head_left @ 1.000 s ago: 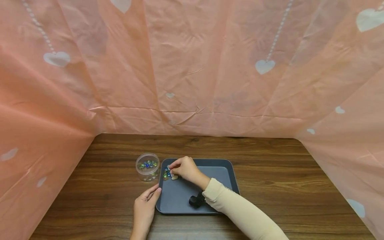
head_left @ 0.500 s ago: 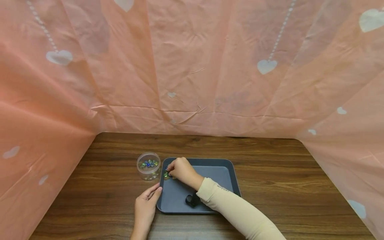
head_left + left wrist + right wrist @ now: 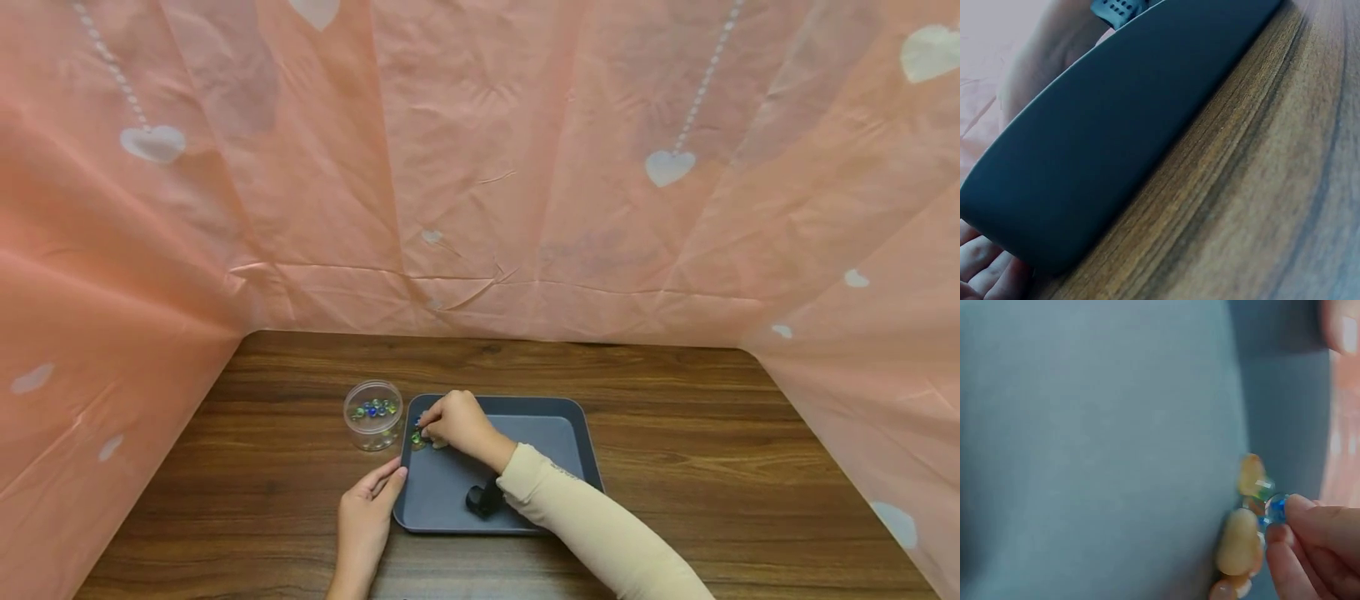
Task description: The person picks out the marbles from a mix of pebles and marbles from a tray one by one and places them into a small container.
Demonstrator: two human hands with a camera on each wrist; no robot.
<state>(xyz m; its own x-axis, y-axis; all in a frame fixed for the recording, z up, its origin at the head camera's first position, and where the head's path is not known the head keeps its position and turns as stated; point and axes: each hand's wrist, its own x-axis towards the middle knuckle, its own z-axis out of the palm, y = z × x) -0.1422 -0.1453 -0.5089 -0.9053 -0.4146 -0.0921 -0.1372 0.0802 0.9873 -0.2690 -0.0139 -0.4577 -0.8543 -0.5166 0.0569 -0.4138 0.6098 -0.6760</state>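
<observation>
My right hand [image 3: 463, 423] reaches over the far left corner of a dark grey tray [image 3: 525, 483]. Thumb and finger pinch a clear blue marble [image 3: 1277, 508] in the right wrist view. Right beside it, a pale oval pebble [image 3: 1239, 542], a yellowish stone [image 3: 1251, 475] and several small glassy pieces crowd against the tray wall. The head view shows green marbles [image 3: 417, 437] there, partly covered by the fingers. My left hand [image 3: 364, 508] holds the tray's left rim, thumb on the edge; in the left wrist view its fingers [image 3: 988, 262] curl at the tray's outer corner.
A clear round tub [image 3: 373, 417] with several blue and green marbles stands just left of the tray. A black device [image 3: 480, 500] is at the right wrist, over the tray. Pink cloth [image 3: 465, 208] surrounds the wooden table [image 3: 675, 442].
My right hand has shifted slightly left and its fingers have come in over the marbles and pebbles. The left hand keeps its place on the tray rim.
</observation>
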